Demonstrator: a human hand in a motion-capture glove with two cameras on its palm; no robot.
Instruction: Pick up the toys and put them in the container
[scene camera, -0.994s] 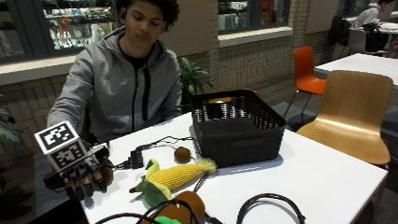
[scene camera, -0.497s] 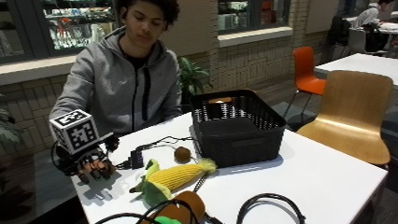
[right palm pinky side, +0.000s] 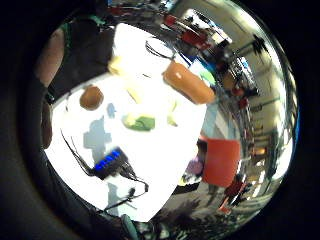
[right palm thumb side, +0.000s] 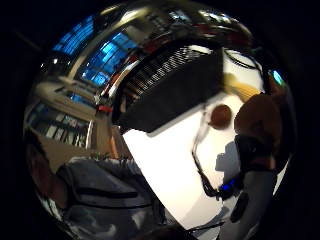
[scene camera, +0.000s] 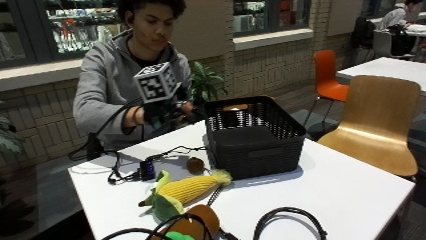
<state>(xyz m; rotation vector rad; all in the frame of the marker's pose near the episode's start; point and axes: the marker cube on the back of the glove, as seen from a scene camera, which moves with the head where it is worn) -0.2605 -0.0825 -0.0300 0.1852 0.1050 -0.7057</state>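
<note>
In the outside view my gloved right hand (scene camera: 168, 114) hangs in the air just left of the black basket (scene camera: 253, 145), level with its rim, fingers loosely curled with nothing seen in them. On the white table (scene camera: 346, 195) in front of the basket lie a small brown ball (scene camera: 195, 165), a plush corn cob (scene camera: 190, 187) with green husk, and an orange-brown toy (scene camera: 200, 222) at the near edge. An orange item (scene camera: 234, 107) lies inside the basket. The palm views look down on the ball (right palm pinky side: 91, 97), the orange-brown toy (right palm pinky side: 187, 82) and the basket (right palm thumb side: 170, 90).
A small blue-lit device (scene camera: 147, 170) with black wires sits left of the ball. A black cable loop (scene camera: 289, 222) lies near the front edge. A wooden chair (scene camera: 379, 120) stands to the right of the table.
My hand has risen from the table's left edge and travelled right, up to the basket's left side. The toys lie where they were.
</note>
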